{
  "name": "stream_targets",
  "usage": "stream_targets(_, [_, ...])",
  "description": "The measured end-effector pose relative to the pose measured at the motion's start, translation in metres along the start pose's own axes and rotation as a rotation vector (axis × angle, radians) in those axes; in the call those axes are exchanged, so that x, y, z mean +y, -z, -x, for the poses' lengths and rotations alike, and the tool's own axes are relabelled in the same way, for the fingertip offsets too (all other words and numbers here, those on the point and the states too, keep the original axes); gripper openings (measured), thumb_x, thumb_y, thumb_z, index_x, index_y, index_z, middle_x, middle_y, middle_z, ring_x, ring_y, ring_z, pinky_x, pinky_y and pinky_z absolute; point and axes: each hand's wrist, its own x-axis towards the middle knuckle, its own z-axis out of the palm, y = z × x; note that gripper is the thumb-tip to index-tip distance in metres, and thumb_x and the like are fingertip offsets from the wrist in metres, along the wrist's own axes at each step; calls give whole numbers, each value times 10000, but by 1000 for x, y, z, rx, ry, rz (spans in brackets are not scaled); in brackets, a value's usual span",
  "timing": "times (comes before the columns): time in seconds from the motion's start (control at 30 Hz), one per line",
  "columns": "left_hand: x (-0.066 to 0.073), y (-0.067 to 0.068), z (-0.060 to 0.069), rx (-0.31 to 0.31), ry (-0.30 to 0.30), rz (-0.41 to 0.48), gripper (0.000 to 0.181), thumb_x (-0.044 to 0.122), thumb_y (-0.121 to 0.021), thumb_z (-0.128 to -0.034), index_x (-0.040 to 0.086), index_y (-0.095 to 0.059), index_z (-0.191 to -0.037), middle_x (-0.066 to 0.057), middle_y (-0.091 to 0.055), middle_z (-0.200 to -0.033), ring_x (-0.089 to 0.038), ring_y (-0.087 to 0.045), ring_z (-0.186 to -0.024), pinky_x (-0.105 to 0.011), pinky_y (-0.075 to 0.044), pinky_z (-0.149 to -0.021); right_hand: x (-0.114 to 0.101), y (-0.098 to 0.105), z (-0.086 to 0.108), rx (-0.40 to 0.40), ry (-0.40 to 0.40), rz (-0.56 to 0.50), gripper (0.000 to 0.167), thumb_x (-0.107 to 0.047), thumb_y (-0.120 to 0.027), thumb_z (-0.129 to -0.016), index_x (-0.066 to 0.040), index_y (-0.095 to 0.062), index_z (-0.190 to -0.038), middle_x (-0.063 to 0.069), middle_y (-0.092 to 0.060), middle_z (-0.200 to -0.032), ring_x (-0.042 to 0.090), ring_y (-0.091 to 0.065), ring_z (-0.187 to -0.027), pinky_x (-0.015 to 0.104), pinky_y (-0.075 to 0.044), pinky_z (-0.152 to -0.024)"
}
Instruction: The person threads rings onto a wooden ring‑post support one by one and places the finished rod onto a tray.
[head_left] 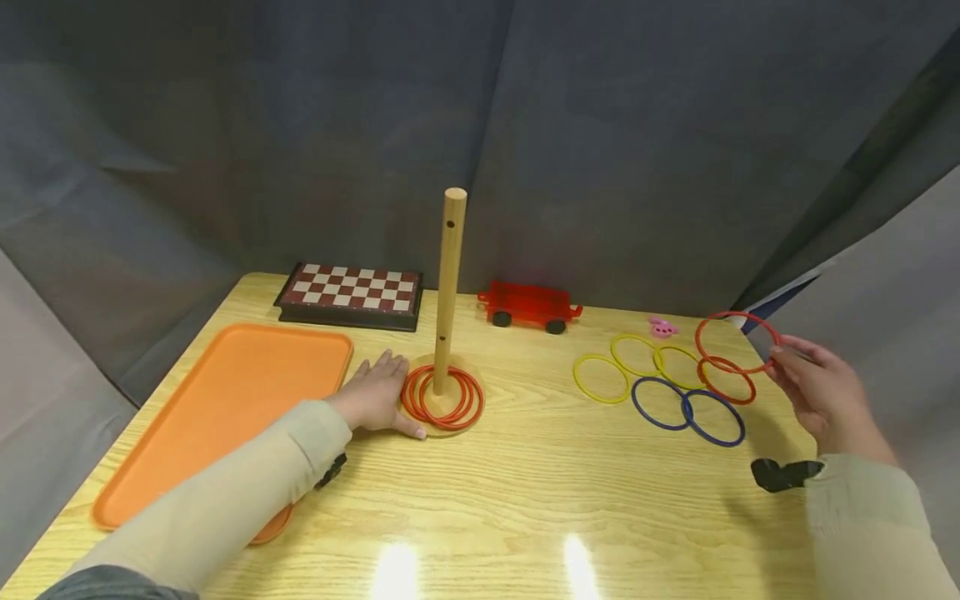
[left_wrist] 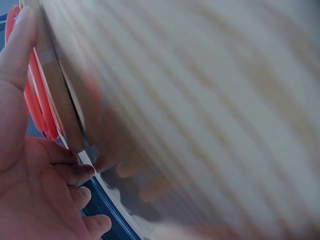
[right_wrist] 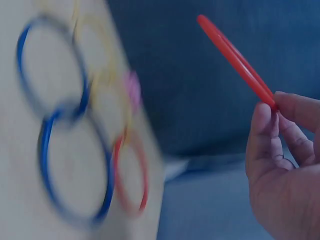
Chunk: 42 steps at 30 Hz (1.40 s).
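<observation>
A wooden peg [head_left: 448, 283] stands upright on a round wooden base [left_wrist: 62, 95], with several red rings [left_wrist: 42, 112] lying around its foot. My left hand [head_left: 377, 396] rests against the left side of that base, thumb and extended fingers spread along its edge. At the far right, my right hand [head_left: 825, 396] pinches one red ring [right_wrist: 240, 64] by its rim, raised above the table. Below and left of it lie another red ring [right_wrist: 145, 175], two overlapping blue rings [head_left: 635, 398] and several yellow rings [head_left: 576, 379].
An orange tray [head_left: 225, 417] lies at the left, partly under my left forearm. Along the back stand a chessboard box [head_left: 352, 292], a red toy wagon [head_left: 528, 304] and a small pink piece [head_left: 663, 327]. A grey curtain [head_left: 600, 150] hangs behind the table.
</observation>
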Motion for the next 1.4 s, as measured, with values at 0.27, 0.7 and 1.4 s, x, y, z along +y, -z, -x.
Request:
stream_targets(0.27, [1, -2, -1, 3, 12, -8, 1299, 684, -795, -772, -93, -172, -1607, -263, -137, -1678, -403, -39, -1563, -573, -66, -1244, -27, -114, 14, -173, 127, -121, 193, -8, -739, -931, -70, -745, -1113, 45, -705, -938, 148, -683, -746, 208, -595, -687])
stream_targets(0.7, [-1, 1, -1, 22, -2, 7, 1292, 668, -812, -764, -112, -201, -1593, -280, -163, -1668, -416, -66, -1559, -589, -77, -1239, -36, -264, 55, -529, 137, -353, 143, 64, -653, -976, 24, -724, -1093, 129, -710, -918, 187, -716, -766, 226, -602, -695])
stream_targets(1.4, [3, -2, -8, 29, -6, -6, 1290, 686, -801, -768, -99, -205, -1599, -271, -178, -1669, -410, -74, -1561, -593, -108, -1238, 76, -331, 31, -504, 22, 263, 295, -15, -581, -1039, 61, -582, -1324, 12, -618, -952, 101, -570, -786, 239, -540, -785])
